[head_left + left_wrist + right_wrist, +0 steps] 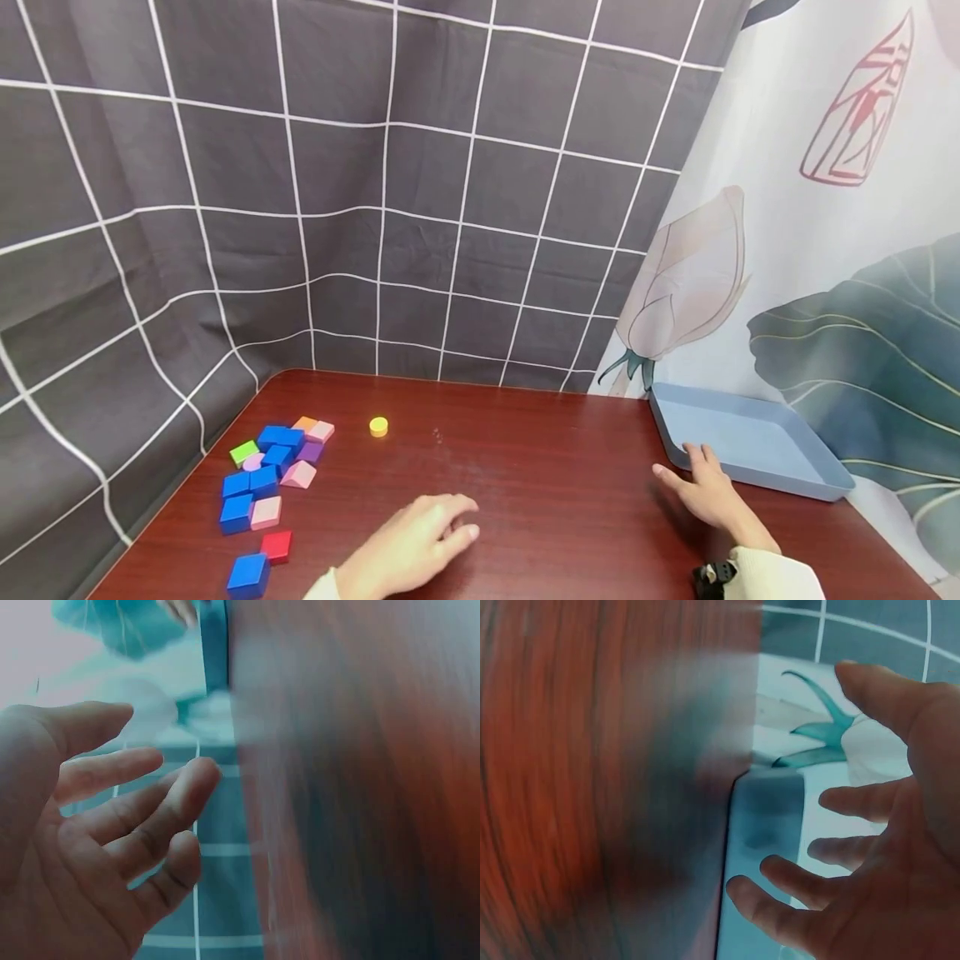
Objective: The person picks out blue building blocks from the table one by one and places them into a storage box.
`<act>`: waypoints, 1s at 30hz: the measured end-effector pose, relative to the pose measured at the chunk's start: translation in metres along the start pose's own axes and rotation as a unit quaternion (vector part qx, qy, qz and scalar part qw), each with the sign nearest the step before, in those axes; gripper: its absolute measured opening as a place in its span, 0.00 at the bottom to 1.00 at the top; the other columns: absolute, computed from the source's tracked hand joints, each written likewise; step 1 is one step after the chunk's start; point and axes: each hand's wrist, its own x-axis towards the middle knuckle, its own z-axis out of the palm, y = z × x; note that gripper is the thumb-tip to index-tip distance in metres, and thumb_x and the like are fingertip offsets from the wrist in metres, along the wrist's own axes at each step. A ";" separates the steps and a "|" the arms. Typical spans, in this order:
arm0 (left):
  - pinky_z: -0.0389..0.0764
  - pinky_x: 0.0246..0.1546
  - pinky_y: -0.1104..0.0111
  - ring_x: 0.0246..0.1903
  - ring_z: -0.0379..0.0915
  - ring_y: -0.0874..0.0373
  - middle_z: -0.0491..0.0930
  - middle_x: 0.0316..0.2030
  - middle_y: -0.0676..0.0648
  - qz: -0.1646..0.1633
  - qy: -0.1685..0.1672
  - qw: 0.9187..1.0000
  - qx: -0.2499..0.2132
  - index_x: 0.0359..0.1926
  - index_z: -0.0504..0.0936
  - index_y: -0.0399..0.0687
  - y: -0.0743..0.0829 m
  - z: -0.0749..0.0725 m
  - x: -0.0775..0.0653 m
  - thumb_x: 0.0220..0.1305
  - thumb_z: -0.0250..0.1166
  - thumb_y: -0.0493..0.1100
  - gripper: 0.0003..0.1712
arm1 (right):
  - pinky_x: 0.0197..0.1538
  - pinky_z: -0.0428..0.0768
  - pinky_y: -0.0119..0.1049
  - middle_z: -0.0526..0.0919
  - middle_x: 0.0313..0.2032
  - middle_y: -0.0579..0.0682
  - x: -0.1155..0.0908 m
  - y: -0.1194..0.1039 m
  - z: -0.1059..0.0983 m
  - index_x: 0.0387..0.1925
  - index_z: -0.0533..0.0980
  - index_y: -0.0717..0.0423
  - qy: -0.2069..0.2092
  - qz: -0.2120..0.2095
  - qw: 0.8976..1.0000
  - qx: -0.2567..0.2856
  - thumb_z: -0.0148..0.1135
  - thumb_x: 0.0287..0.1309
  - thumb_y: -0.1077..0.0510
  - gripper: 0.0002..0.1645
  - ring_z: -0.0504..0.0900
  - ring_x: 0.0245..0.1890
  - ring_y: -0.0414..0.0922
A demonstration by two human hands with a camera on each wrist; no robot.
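Observation:
My left hand [416, 542] hovers over the front middle of the table, its fingers loosely bent and holding nothing. In the left wrist view its fingers [135, 817] spread with a gap to the thumb. My right hand [712, 496] is at the near side of a shallow blue-grey tray [780, 483], fingers extended and nothing held. The right wrist view shows its fingers [802, 881] in front of the tray's wall; whether they touch it I cannot tell. At the left lie several blue blocks [248, 575], pink blocks [266, 512], a red block [277, 546] and a green block [243, 452].
A yellow round block [378, 427] lies apart near the back of the reddish-brown table [525, 467]. Orange [304, 423] and purple [311, 452] blocks sit among the cluster. A dark gridded curtain [450, 183] and a pale flowered curtain [787, 250] hang behind.

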 end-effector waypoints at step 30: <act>0.75 0.15 0.68 0.18 0.76 0.60 0.82 0.27 0.47 -0.023 -0.005 0.937 -0.349 0.62 0.67 0.43 0.030 0.046 0.008 0.62 0.56 0.40 0.27 | 0.34 0.75 0.38 0.82 0.26 0.48 -0.003 -0.076 0.012 0.35 0.79 0.57 -0.013 -0.117 0.993 0.000 0.58 0.57 0.51 0.13 0.79 0.27 0.40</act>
